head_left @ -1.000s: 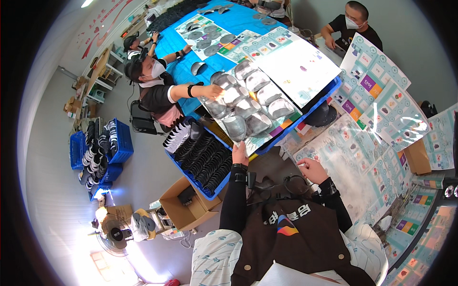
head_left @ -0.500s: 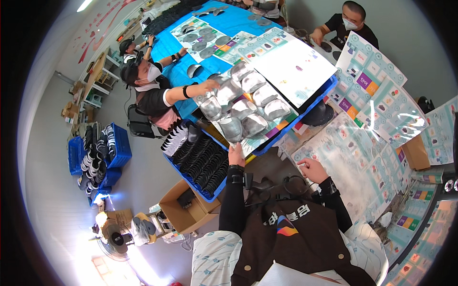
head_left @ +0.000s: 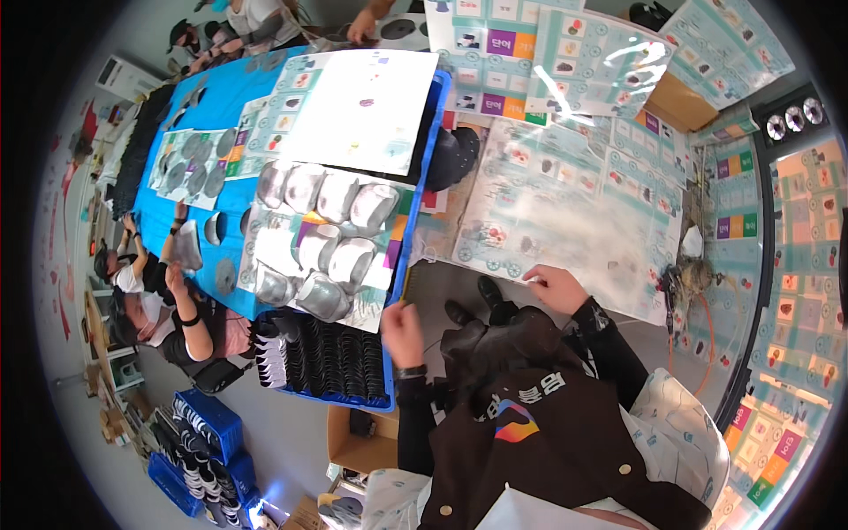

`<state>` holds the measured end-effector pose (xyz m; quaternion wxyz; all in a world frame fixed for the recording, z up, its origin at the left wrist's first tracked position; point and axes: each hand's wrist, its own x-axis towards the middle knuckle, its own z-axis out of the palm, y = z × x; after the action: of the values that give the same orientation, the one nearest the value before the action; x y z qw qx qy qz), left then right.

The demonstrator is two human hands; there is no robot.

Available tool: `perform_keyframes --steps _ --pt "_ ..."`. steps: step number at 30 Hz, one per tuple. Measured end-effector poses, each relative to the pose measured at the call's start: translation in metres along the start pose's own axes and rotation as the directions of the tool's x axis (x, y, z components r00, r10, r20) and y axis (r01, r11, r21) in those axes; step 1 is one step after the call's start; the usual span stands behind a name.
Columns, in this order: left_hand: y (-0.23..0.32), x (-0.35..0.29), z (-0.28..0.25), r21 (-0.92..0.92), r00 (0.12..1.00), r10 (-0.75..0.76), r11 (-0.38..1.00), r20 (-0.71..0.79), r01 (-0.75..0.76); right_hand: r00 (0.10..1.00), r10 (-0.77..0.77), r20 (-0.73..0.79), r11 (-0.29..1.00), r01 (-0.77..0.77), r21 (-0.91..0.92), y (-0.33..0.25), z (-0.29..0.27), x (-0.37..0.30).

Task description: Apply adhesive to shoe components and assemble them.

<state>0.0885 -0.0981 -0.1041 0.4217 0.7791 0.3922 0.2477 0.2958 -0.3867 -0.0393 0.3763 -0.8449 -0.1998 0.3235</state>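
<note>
"Just below the centre of the frame, what is the left hand (head_left: 404, 334) doing?"

"It's curling at the lower-right corner of a printed board (head_left: 369, 302). Its fingers are bending inward, but the angle is hiding their tips, so I can't tell whether they're pinching the corner or only resting beside it."

"And the right hand (head_left: 558, 289)?"

"Right of centre, it's pointing leftward with bent fingers, at the lower edge of a sheet-covered surface (head_left: 565, 230). I can't tell whether those fingers are pressing together, or whether they're touching the sheets."

"So where is the printed board lying?"

"Left of centre, tilting in the view. It's carrying curved grey pieces (head_left: 323, 298), which are sitting in rough rows and catching strong light."

"What's surrounding it?"

"Below it, a blue crate (head_left: 340, 404) is holding tight rows of dark curved pieces (head_left: 331, 367), with paler ones (head_left: 271, 362) standing at the left end. Toward the top, a mostly white board (head_left: 362, 115) is lying next to it, and a dark cap (head_left: 455, 159) is sitting just right of that."

"Farther out?"

"At the left, a co-worker's arm (head_left: 193, 331) is reaching up toward a blue-covered table (head_left: 234, 88). Near the bottom, an open cardboard box (head_left: 349, 446) is standing below the crate."
</note>
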Motion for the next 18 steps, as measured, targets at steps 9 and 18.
perform_keyframes --steps 9,18 --pt "0.049 0.032 0.15 -0.314 0.932 0.073 0.948 0.355 0.045 0.957 0.244 -0.157 0.935 -0.19 0.299 0.083 -0.01 -0.101" --pt "0.004 -0.012 0.007 -0.03 0.99 -0.12 0.992 0.067 0.123 0.95 0.273 -0.15 0.917 -0.21 0.338 0.089 -0.005 -0.097"
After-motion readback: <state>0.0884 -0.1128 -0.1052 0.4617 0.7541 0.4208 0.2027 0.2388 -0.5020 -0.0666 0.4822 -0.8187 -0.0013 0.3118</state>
